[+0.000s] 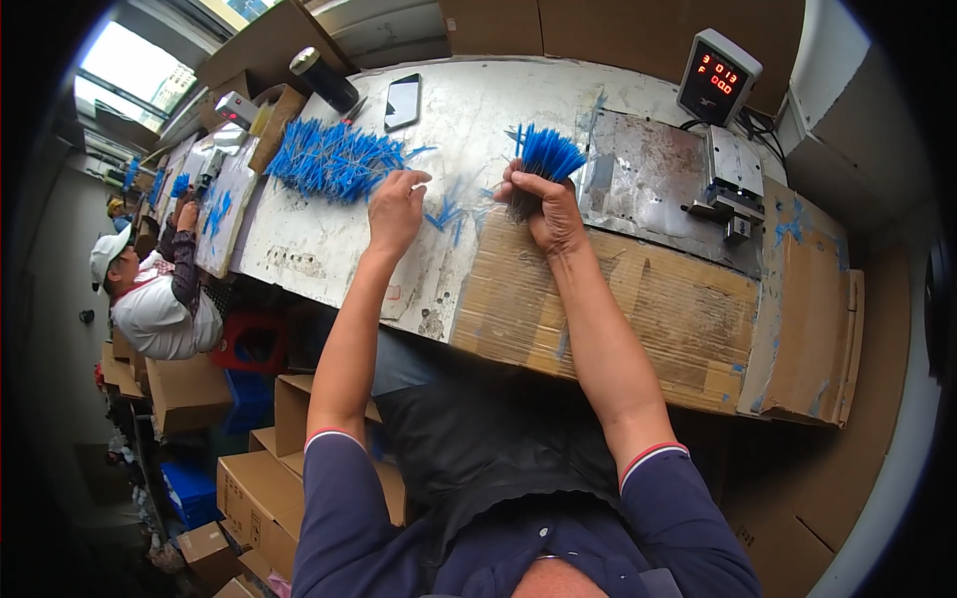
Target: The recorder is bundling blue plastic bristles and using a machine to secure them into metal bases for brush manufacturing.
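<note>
A thick bundle of thin blue-ended wires (550, 152) is gripped upright in my right hand (548, 207), blue ends up, over the near left part of a cardboard sheet. My fingers wrap round its dark lower part. To the left, my left hand (396, 211) hovers at the right edge of a big loose pile of the same blue-ended wires (334, 161). Its fingers are curled toward the thumb; what they hold, if anything, is too small to tell. Between the hands, several loose blue pieces (446, 214) lie scattered on the white worktable (329, 239).
A metal plate with a block-shaped fixture (733, 164) sits at the right, below a box with a red digital display (718, 78). The cardboard sheet (638, 299) covers the near edge. A phone (403, 103) and a dark tumbler (324, 80) stand behind the pile. At far left a co-worker (164, 309) sits.
</note>
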A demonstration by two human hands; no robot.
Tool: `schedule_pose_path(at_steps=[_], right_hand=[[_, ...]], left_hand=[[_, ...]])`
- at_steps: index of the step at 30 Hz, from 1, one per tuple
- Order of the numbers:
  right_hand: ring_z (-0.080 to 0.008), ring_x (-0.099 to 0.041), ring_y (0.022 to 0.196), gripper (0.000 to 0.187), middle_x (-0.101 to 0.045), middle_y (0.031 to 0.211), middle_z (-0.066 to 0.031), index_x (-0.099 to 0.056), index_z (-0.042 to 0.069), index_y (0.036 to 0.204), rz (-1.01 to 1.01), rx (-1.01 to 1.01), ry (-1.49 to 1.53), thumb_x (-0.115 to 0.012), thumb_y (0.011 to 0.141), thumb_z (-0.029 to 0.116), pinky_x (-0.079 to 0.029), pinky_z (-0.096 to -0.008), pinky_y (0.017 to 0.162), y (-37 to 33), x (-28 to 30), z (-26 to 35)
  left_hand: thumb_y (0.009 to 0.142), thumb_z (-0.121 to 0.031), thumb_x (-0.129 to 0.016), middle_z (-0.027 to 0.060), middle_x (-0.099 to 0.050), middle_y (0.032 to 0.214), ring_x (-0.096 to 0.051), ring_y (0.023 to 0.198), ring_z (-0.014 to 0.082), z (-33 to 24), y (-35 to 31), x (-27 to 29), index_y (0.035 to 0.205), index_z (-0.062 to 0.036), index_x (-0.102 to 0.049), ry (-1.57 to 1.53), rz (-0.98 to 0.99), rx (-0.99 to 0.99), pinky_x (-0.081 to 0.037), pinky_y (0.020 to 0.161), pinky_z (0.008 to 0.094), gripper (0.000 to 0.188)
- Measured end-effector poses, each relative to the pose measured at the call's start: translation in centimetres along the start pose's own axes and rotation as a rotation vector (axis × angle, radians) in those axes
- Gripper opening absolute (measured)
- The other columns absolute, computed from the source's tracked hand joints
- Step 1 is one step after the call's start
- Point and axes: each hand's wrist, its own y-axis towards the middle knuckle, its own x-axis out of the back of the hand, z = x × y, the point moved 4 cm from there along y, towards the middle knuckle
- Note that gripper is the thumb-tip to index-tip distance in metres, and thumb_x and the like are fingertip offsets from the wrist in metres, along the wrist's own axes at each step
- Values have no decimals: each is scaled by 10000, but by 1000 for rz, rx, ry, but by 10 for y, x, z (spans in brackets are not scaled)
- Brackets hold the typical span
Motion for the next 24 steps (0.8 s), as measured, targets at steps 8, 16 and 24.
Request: schedule_pose_path(at_steps=[8,16,24], right_hand=[[-224,-720,754,181,-706,889,-112,-679,-17,996,-14,-12,20,-717,819,-12,-611,-373,758,3,5,-2],[-207,-699,720,158,-695,866,-108,-676,-17,981,-43,56,-22,-711,828,8,-618,-394,699,3,5,1],[-209,-706,760,208,-713,899,-92,-696,16,998,-94,92,-150,-760,802,-14,-605,-353,733,-3,-2,-1]], left_hand=[[864,-102,-729,23,-683,1046,-653,1047,233,-43,29,-22,1009,-146,-734,166,207,-357,-530,880,368,152],[928,-84,-685,58,-692,1036,-687,948,282,-36,40,-5,1012,-93,-669,103,-16,-314,-544,775,377,86],[937,-74,-692,89,-754,901,-691,750,134,-67,43,-11,1062,-25,-703,-360,155,-55,-540,666,283,135]])
